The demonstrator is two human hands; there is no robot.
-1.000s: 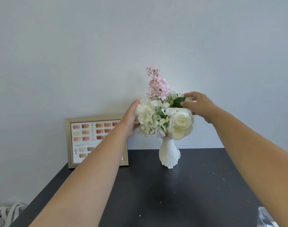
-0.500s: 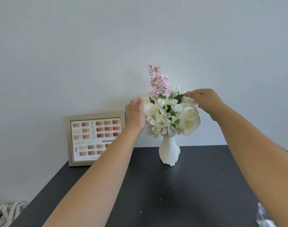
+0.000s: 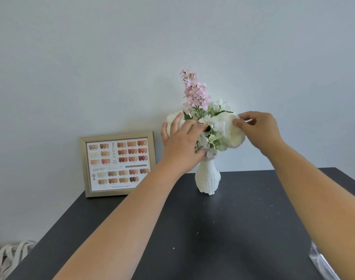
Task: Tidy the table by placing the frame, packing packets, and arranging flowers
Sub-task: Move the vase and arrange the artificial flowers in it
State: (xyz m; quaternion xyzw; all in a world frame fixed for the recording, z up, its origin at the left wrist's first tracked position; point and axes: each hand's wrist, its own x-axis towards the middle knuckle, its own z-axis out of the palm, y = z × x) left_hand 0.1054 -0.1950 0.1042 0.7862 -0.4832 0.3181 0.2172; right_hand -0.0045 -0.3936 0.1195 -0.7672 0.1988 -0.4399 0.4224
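**Fixing the Flowers in the Vase**

While the right hand (image 3: 259, 131) pinches a petal of the big round white rose (image 3: 232, 132) between thumb and fingers, the left hand (image 3: 182, 144) rests on the other side of the bunch with its fingers spread apart, touching the small white and green blooms (image 3: 210, 136). A tall pink flower spike (image 3: 193, 91) stands up above both hands. All the stems sit in a bumpy white vase (image 3: 208, 179), upright near the back of the dark grey table (image 3: 223, 229). A gold picture frame with rows of nail colours (image 3: 118, 164) stands to the left, near the wall. A shiny clear packet (image 3: 322, 261) pokes in at the bottom right edge.

This looks like the flower step. Next, the hands probably need soft, small pulls so the vase does not tip.
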